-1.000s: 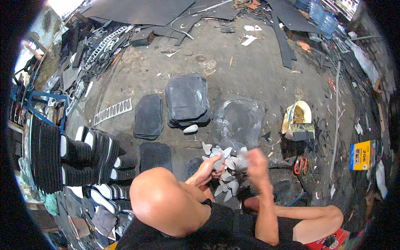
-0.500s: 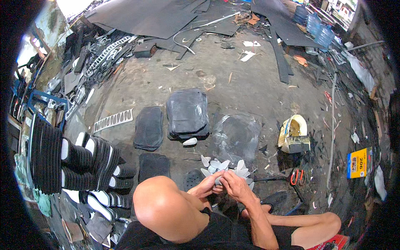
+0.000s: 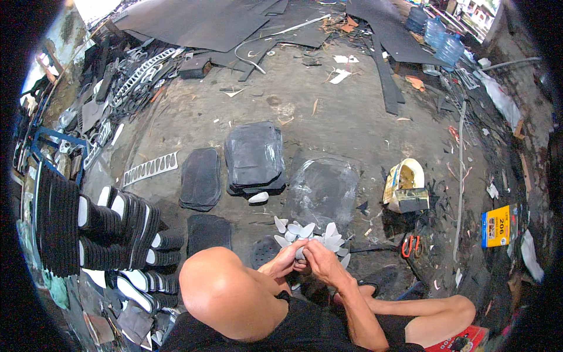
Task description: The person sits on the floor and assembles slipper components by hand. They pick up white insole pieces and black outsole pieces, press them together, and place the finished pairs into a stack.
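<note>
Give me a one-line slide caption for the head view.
Left hand and right hand hold pale grey material near loose, pale petal-shaped pieces on a littered floor.

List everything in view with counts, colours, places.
Petal pieces: many, grey, beyond hands
Held piece: at least one, grey, between hands
Sheet stacks: several, black, centre
Slotted strip: one, pale, left
Soles: many, black and white, left
Open container: one, yellow and white, right
Scissors: one, orange, right
Package: one, yellow and blue, right
Jugs: several, blue, top right
Large sheets: several, dark, top
Scraps: many, mixed, floor
Left hand: one, bare, centre
Right hand: one, bare, centre
Knees: two, bare, bottom
</note>
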### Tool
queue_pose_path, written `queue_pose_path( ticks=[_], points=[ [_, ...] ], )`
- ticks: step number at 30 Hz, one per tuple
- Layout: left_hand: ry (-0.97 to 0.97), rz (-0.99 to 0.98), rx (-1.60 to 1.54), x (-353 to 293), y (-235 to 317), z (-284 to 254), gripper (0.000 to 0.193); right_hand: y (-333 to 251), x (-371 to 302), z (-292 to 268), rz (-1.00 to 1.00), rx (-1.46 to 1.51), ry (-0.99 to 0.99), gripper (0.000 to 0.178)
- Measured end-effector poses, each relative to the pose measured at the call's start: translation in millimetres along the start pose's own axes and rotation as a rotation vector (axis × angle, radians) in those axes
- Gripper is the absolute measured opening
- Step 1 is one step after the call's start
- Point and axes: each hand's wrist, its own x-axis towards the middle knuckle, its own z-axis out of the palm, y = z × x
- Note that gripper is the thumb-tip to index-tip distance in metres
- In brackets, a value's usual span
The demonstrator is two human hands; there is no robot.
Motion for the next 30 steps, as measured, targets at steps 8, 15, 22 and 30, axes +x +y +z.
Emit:
queue_pose_path(
  ticks=[8,15,22,30],
  points=[
    [0.151,0.051,0.08,-19,12,39,0.046,-2,5,7,0.197,0.211,0.356,0.022],
    [0.064,0.114,0.269,-5,3,8,0.047,18,4,-12,0.448,0.522,0.145,0.021],
    [0.003,0.358,0.597,-16,28,29,0.04,-6,13,-24,0.211,0.287,0.359,0.02],
    [-0.055,0.764,0.888,-26,102,68,0.046,-34,23,-49,0.261,0.554,0.437,0.036]
  ],
)
